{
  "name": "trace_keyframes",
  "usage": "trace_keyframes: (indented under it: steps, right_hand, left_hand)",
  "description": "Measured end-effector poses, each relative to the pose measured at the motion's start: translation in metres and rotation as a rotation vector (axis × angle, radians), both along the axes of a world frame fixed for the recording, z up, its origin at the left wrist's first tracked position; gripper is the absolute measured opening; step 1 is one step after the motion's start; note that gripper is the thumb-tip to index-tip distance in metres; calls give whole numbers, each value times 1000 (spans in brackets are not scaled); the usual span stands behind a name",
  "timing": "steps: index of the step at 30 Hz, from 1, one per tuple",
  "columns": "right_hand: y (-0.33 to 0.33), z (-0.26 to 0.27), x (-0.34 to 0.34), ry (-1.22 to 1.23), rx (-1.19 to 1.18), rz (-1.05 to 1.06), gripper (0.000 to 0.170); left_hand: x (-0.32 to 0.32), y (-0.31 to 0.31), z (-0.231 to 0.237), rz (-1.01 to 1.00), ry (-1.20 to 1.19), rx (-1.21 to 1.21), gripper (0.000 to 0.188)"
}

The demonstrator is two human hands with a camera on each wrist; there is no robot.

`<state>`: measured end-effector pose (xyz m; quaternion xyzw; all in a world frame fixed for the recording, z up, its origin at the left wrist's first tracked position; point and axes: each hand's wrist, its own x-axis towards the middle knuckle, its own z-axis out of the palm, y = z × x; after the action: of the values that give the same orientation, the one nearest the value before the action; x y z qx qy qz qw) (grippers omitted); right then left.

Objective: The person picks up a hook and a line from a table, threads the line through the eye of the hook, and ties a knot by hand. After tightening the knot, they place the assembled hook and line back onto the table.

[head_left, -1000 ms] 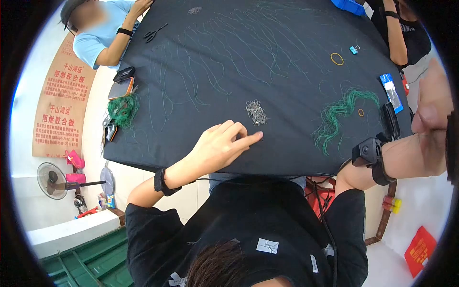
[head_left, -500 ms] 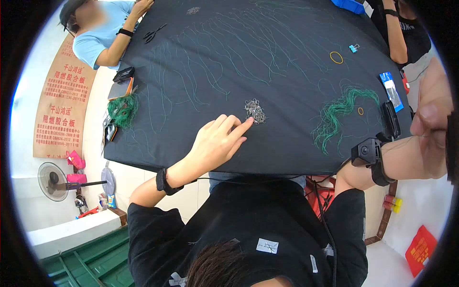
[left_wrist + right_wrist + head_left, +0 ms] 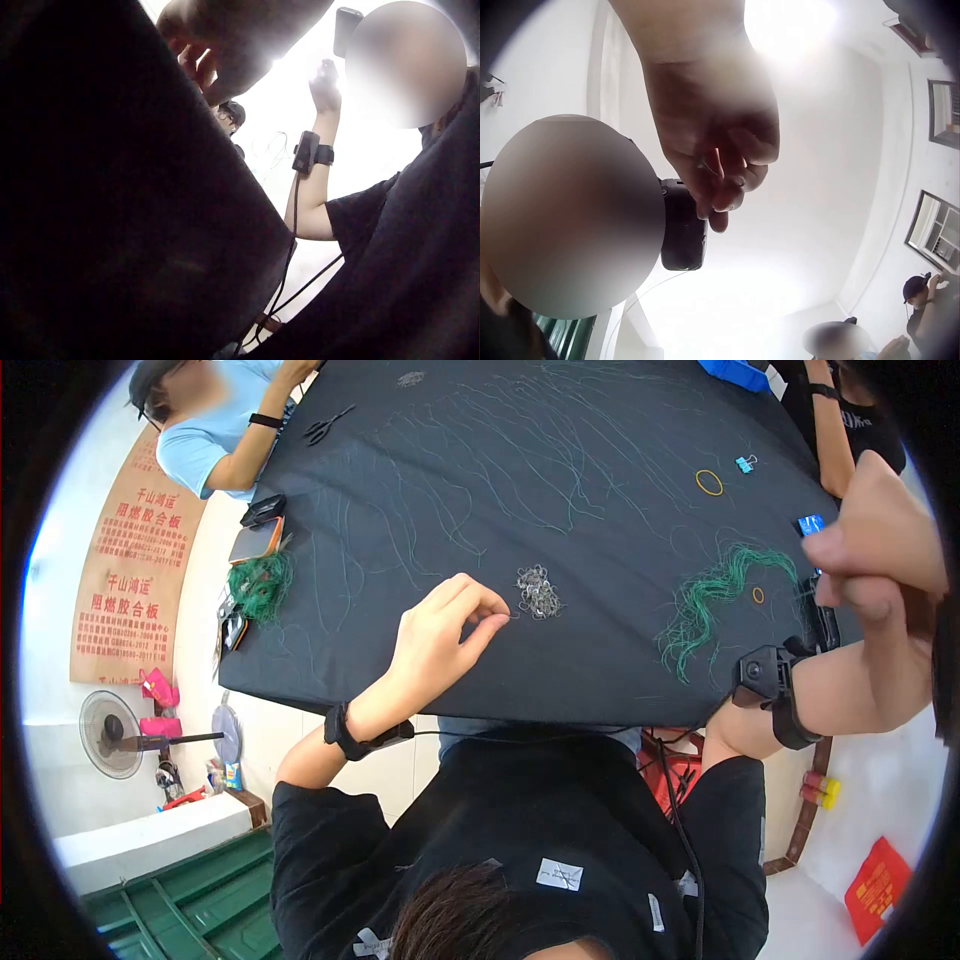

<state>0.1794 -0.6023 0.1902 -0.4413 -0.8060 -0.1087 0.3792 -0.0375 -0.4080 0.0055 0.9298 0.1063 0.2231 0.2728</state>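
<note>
Metal hooks (image 3: 538, 593), or small wire pieces much like them, lie in a loose heap at the centre of the head view, on the dark-covered counter (image 3: 600, 670). Left hand (image 3: 440, 630) is just beside the heap, on its lower-left side; thumb and index fingertips meet or nearly meet. Whether a piece is pinched between them cannot be told; the left wrist view is too dark to settle it. Right hand (image 3: 885, 545) is raised at the right edge of the frame, near the head, with fingers curled; what it grasps, if anything, cannot be told.

Step in hand, as judged: working single pieces out of the heap. Good practice would be to draw one piece from the near edge with a fingertip, check that no neighbour is linked to it, and only then pinch it. Pressing into the middle would likely tangle the heap and risk a prick. Green thread (image 3: 715, 600), in a bundle right of centre, should be kept clear, as loose ends would probably snag.

Containers: one blue tray (image 3: 735, 372) at the upper right, cut off by the frame edge; contents not visible. One blue packet (image 3: 811, 525) at the right, largely hidden behind the right hand; contents cannot be verified. Heap and bundle lie directly on the counter, uncontained.
</note>
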Motion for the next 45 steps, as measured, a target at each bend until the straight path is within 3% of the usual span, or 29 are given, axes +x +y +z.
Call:
trace_keyframes:
  steps: [3,8,13,20,26,30,34,38,45]
  right_hand:
    - [7,0,-15,-32,-90,-39,20]
    - [32,-3,-36,-78,-124,-112,23]
    - [57,-25,-38,31,242,-270,27]
    - [61,-27,-43,151,336,-334,25]
    - [72,-31,-43,138,422,-283,22]
    - [72,-29,-37,50,403,-314,20]
    - [70,-32,-37,-50,358,-434,19]
    - [69,-33,-43,-101,281,-552,19]
    - [71,-36,-40,-93,184,-582,16]
  left_hand:
    - [3,3,12,9,-40,-188,7]
    - [16,7,87,-72,-250,-666,10]
    - [35,-3,133,-183,-497,-410,7]
    - [53,-6,135,-237,-659,-370,7]
    - [53,0,131,-292,-634,-474,8]
    - [51,6,132,-263,-566,-431,10]
    - [50,11,135,-202,-599,-81,10]
    - [57,9,126,-148,-626,38,15]
    - [62,16,124,-204,-513,-25,11]
